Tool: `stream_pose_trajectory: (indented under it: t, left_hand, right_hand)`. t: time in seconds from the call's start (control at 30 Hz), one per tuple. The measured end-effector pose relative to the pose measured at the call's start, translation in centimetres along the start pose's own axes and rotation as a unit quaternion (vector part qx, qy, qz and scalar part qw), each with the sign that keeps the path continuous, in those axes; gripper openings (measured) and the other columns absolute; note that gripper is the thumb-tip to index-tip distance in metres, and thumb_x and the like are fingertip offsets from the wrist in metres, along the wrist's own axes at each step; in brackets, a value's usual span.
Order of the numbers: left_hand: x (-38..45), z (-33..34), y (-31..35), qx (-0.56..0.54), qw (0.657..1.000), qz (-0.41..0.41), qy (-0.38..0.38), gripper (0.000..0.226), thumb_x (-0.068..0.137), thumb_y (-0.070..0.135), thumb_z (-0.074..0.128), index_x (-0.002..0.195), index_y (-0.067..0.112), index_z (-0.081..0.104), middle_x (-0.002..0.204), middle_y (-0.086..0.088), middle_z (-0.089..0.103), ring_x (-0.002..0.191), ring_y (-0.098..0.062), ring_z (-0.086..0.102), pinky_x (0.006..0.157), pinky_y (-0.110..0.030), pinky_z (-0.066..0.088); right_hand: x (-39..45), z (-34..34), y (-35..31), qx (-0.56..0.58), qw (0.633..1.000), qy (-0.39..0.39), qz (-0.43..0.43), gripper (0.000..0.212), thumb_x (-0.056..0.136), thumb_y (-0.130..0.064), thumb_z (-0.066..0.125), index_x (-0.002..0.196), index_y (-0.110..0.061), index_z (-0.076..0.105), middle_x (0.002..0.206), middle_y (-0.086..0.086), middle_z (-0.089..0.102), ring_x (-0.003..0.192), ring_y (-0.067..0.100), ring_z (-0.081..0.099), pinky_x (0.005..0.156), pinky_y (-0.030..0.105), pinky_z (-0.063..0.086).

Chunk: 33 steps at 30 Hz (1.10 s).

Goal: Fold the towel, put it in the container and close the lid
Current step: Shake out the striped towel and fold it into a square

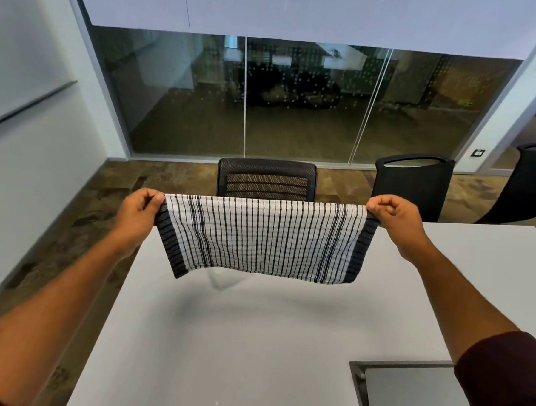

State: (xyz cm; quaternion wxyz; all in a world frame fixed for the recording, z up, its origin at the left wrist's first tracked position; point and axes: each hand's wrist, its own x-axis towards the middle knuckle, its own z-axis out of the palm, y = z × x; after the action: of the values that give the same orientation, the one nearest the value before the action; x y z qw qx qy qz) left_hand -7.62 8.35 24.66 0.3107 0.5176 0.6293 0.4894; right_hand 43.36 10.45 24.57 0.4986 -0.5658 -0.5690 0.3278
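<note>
Two hands: left point(138, 217), right point(393, 225); each grip pinches towel point(262, 236) corner | container mostly hidden behind towel

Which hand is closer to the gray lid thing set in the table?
The right hand. The gray hatch sits in the table's near right part, below the right forearm. The left hand grips the towel at its far left end.

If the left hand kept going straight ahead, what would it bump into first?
Probably nothing soon. The left hand, pinching the towel, points forward past the table's left edge, over open floor. The glass wall looks like the first thing ahead, though depth is unclear.
</note>
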Motion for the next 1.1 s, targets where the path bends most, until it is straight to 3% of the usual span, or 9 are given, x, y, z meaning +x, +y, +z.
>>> stream_pose_trajectory:
  t: [0.17, 0.33, 0.43, 0.53, 0.63, 0.77, 0.83, 0.97, 1.1]
  left_hand:
    - [-0.4, 0.2, 0.3, -0.087, 0.995, -0.039, -0.041, 0.017, 0.105, 0.018, 0.046, 0.108, 0.005, 0.057, 0.090, -0.011, 0.065, 0.078, -0.022, 0.060, 0.068, -0.034, 0.053]
    - [0.1, -0.2, -0.3, -0.081, 0.996, -0.030, -0.015, 0.024, 0.101, 0.020, 0.055, 0.114, 0.002, 0.062, 0.094, -0.015, 0.072, 0.080, -0.025, 0.068, 0.075, -0.039, 0.058]
    - [0.6, 0.8, -0.8, -0.119, 0.990, -0.074, 0.011, 0.029, 0.102, 0.023, 0.055, 0.118, 0.000, 0.062, 0.099, -0.015, 0.073, 0.083, -0.025, 0.068, 0.073, -0.036, 0.058]
    - [0.5, 2.4, -1.3, -0.135, 0.984, -0.116, 0.017, 0.025, 0.102, 0.020, 0.055, 0.114, 0.000, 0.063, 0.095, -0.013, 0.071, 0.078, -0.022, 0.065, 0.064, -0.030, 0.055]
    - [0.1, 3.1, -2.1, -0.085, 0.989, -0.122, -0.005, 0.015, 0.100, 0.022, 0.059, 0.100, 0.009, 0.067, 0.079, -0.006, 0.071, 0.067, -0.019, 0.065, 0.056, -0.028, 0.053]
    - [-0.4, 2.6, -2.5, -0.072, 0.982, -0.169, -0.046, 0.019, 0.100, 0.022, 0.060, 0.093, 0.010, 0.072, 0.080, -0.006, 0.074, 0.059, -0.014, 0.071, 0.051, -0.028, 0.058]
    - [-0.9, 2.7, -2.5, -0.089, 0.976, -0.190, -0.060, 0.022, 0.100, 0.022, 0.059, 0.088, 0.010, 0.073, 0.080, -0.006, 0.075, 0.058, -0.012, 0.072, 0.051, -0.027, 0.058]
    - [-2.3, 4.8, -1.6, -0.131, 0.960, -0.215, -0.120, 0.026, 0.102, 0.024, 0.055, 0.093, 0.007, 0.073, 0.084, -0.009, 0.074, 0.073, -0.024, 0.070, 0.069, -0.037, 0.061]
    - [-4.0, 7.7, 0.5, -0.146, 0.953, -0.209, -0.163, 0.026, 0.103, 0.021, 0.053, 0.092, 0.008, 0.074, 0.079, -0.006, 0.075, 0.071, -0.022, 0.070, 0.070, -0.037, 0.060]
  right_hand:
    - [0.0, -0.8, -0.1, 0.067, 0.994, -0.055, 0.061, 0.017, 0.100, -0.022, 0.059, 0.115, -0.020, 0.067, 0.093, 0.001, 0.077, 0.092, 0.016, 0.074, 0.084, 0.032, 0.059]
    - [-0.2, -0.9, -0.7, 0.129, 0.989, -0.008, 0.070, 0.017, 0.100, -0.021, 0.060, 0.115, -0.021, 0.069, 0.093, -0.002, 0.078, 0.092, 0.018, 0.074, 0.072, 0.025, 0.061]
    - [-0.7, -0.4, -0.3, 0.236, 0.965, -0.041, 0.107, 0.023, 0.102, -0.028, 0.056, 0.122, -0.021, 0.066, 0.117, 0.002, 0.075, 0.105, 0.018, 0.074, 0.086, 0.034, 0.061]
    - [-2.9, 1.8, 2.5, 0.047, 0.967, -0.190, 0.162, 0.026, 0.098, -0.029, 0.063, 0.119, -0.016, 0.071, 0.119, 0.004, 0.076, 0.111, 0.025, 0.072, 0.092, 0.042, 0.059]
    - [-4.2, 3.3, 4.9, 0.008, 0.971, -0.135, 0.200, 0.017, 0.096, -0.021, 0.067, 0.108, -0.012, 0.076, 0.103, 0.007, 0.081, 0.106, 0.035, 0.073, 0.089, 0.047, 0.060]
    - [-3.8, 3.5, 4.4, 0.029, 0.972, -0.048, 0.228, 0.018, 0.096, -0.029, 0.068, 0.103, -0.016, 0.077, 0.096, 0.004, 0.081, 0.100, 0.031, 0.074, 0.073, 0.037, 0.058]
    - [-3.7, 4.3, 3.6, -0.008, 0.974, -0.052, 0.220, 0.018, 0.094, -0.031, 0.070, 0.098, -0.015, 0.077, 0.101, 0.009, 0.080, 0.096, 0.027, 0.074, 0.072, 0.037, 0.059]
    - [-4.2, 7.1, 0.5, -0.075, 0.981, -0.087, 0.158, 0.020, 0.092, -0.029, 0.073, 0.098, -0.010, 0.078, 0.099, 0.009, 0.079, 0.094, 0.027, 0.074, 0.083, 0.045, 0.064]
    - [-5.7, 11.3, -3.1, 0.012, 0.986, -0.123, 0.114, 0.027, 0.089, -0.017, 0.077, 0.115, -0.018, 0.072, 0.098, 0.016, 0.075, 0.080, 0.024, 0.071, 0.059, 0.035, 0.062]
